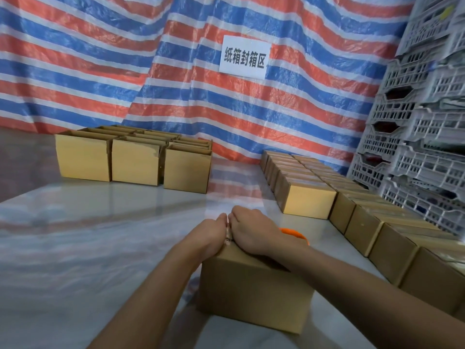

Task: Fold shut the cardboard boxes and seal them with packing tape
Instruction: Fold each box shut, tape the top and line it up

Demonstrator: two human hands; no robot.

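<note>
Nearest box: cardboard box on the glossy white tabletop, low centre, top flaps folded down.
Left hand: left hand palm-down on the left flap, fingers released and fairly straight, pressing, nothing grasped.
Right hand: right hand palm-down on the right flap, fingers released, pressing; its thumb side touches the left hand along the centre seam.
Seam: small bit visible between the hands, too small to tell what.
Orange object: orange object, curved, just behind the right wrist, mostly hidden.
Open boxes: open boxes grouped far left, flaps up.
Closed boxes: closed boxes in rows along the right side.
Backdrop: red, white and blue striped tarp with a white sign in Chinese characters.
Crates: grey plastic crates stacked far right.
</note>
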